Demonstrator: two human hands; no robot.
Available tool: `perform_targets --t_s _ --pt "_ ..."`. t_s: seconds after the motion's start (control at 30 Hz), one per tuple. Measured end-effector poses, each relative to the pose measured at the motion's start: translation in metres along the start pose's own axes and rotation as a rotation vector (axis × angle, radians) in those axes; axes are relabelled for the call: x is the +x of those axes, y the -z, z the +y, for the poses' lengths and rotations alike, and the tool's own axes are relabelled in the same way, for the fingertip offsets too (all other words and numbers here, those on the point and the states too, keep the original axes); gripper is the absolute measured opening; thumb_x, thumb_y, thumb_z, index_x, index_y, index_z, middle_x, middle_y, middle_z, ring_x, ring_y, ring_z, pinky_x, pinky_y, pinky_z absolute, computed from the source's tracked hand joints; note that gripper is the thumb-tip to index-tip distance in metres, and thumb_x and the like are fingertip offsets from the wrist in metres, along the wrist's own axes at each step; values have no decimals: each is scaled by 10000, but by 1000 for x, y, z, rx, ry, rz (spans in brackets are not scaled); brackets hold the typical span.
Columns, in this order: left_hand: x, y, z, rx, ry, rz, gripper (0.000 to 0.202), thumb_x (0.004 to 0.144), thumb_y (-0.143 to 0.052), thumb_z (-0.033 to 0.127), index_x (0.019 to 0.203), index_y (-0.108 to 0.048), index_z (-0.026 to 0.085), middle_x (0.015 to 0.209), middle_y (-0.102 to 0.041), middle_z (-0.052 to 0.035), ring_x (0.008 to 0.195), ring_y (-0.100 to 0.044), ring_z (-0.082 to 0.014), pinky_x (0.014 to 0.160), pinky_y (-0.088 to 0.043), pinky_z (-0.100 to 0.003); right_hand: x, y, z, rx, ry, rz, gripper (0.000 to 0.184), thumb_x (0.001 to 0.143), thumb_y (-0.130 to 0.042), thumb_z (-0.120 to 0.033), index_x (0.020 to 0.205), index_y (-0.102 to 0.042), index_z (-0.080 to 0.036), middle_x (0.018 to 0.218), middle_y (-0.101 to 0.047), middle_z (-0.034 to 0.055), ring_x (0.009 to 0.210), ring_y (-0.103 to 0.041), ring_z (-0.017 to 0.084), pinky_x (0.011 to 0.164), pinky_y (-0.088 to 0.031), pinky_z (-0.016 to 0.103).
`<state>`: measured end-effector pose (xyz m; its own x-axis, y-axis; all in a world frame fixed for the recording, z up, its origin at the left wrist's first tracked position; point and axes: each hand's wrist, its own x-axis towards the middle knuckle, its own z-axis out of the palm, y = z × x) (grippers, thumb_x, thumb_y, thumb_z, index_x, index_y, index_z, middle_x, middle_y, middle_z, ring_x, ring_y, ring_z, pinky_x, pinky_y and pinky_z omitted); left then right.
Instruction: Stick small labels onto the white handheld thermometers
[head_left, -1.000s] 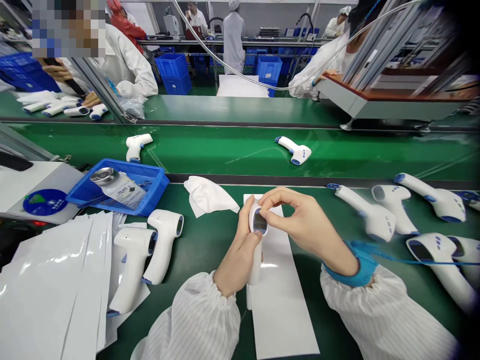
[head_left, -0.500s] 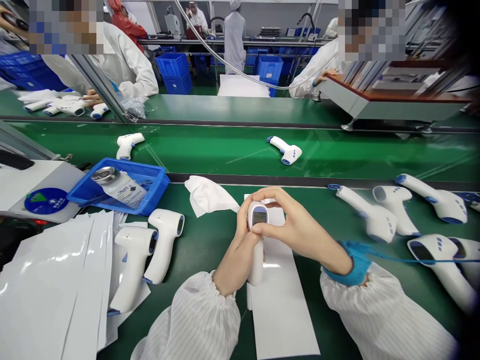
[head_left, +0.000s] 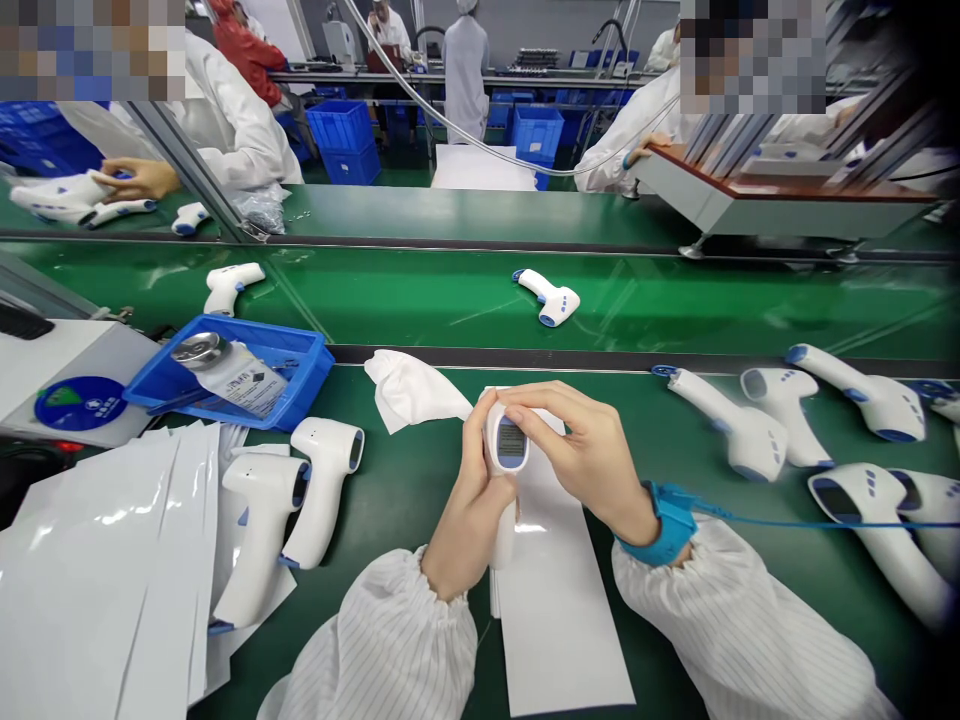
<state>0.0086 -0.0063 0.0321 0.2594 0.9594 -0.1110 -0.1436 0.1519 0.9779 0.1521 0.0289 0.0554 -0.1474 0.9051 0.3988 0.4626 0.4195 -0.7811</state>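
Observation:
A white infrared thermometer (head_left: 504,545) stands upright in front of me, its small display lit and facing me. My left hand (head_left: 463,525) is wrapped around it just below the head. Fingers of my right hand (head_left: 592,450) close on the top and right side of the head, one fingertip at the display's upper edge. A blue strap circles my right wrist. Under the thermometer lies a stack of glossy white sheets (head_left: 566,620). A crumpled white cloth (head_left: 412,390) is just beyond my left hand.
Two thermometers (head_left: 322,490) lie left beside white sheets (head_left: 82,580). Several more (head_left: 735,425) lie right. A blue tray (head_left: 307,385) holds a can and a labelled packet. Beyond runs a green conveyor (head_left: 405,300) carrying two thermometers. A blue cord trails from my wrist. Co-workers sit opposite.
My right thumb has come away from below the display, and a right fingertip now rests at its upper edge. The display shows more dark marks. The conveyor's thermometers have shifted left.

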Motion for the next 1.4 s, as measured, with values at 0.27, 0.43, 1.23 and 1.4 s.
perform_targets --t_s 0.27,0.43,1.23,1.4 --pt "2 8 9 -209 17 -64 1004 715 -536 101 1545 -38 367 1274 -529 -51 1187 -541 -266 1014 -441 -443 -3 -13 -9 447 -523 -454 618 809 -688 -366 1360 -432 -250 1327 -594 99 1121 -643 231 914 -566 393" --pt "7 19 11 -282 46 -74 1089 701 -531 136 1534 111 419 1275 -540 -56 986 -617 -242 848 -522 -433 22 -23 -6 495 -497 -686 161 882 -535 -289 1023 -567 -216 840 -710 9 643 -673 162 578 -562 288" --pt "19 45 18 -141 -272 517 290 835 -695 292 1119 -638 280 1427 -459 -54 1355 -442 -268 1092 -394 -410 31 -54 -37 -426 -215 -650 243 907 -434 -249 1138 -496 -205 780 -697 39 621 -624 227 533 -307 268" --pt "20 41 17 -205 -58 615 926 754 -766 267 1481 -195 318 1544 -285 -115 1423 -346 -269 1091 -405 -424 111 -82 -1 -625 -139 -509 390 965 -448 -384 1271 -468 -142 1037 -716 131 843 -686 262 649 -439 292"
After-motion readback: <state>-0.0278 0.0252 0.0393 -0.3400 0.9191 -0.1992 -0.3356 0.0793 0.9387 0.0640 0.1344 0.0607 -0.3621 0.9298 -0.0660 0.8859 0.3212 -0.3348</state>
